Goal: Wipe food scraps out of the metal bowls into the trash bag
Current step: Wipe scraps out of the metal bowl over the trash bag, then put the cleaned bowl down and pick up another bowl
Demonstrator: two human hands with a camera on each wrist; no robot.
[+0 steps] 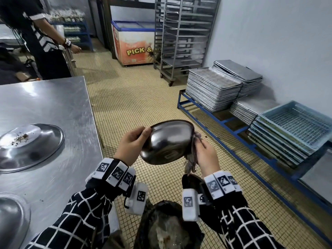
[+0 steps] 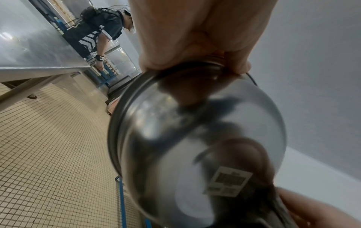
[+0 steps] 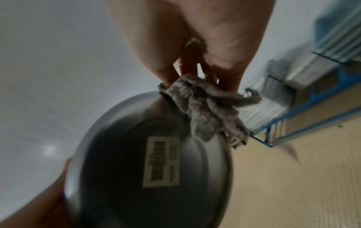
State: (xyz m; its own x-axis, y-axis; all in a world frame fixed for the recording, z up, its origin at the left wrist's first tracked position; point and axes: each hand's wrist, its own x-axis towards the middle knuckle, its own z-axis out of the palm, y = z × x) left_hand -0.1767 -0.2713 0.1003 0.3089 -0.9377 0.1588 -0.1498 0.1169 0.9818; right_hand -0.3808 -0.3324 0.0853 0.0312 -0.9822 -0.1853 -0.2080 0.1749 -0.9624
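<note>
My left hand (image 1: 133,142) grips the rim of a metal bowl (image 1: 167,142), tipped so its underside with a barcode sticker (image 2: 228,182) faces me. The same bowl (image 2: 195,138) fills the left wrist view, rim pinched by my left hand (image 2: 195,50). My right hand (image 1: 206,155) holds a grey rag (image 1: 193,159) at the bowl's right edge; its fingers reach behind the rim. In the right wrist view the rag (image 3: 203,106) hangs over the bowl (image 3: 152,169) from my right hand (image 3: 195,54). A black trash bag (image 1: 167,229) gapes open below. The bowl's inside is hidden.
On the steel table (image 1: 53,105) at left sit a bowl with crumbs (image 1: 30,146) and another bowl (image 1: 12,220). Another person (image 1: 36,36) stands at its far end. Stacked trays (image 1: 213,88) and blue crates (image 1: 294,130) rest on a blue rack at right. Tiled floor lies between.
</note>
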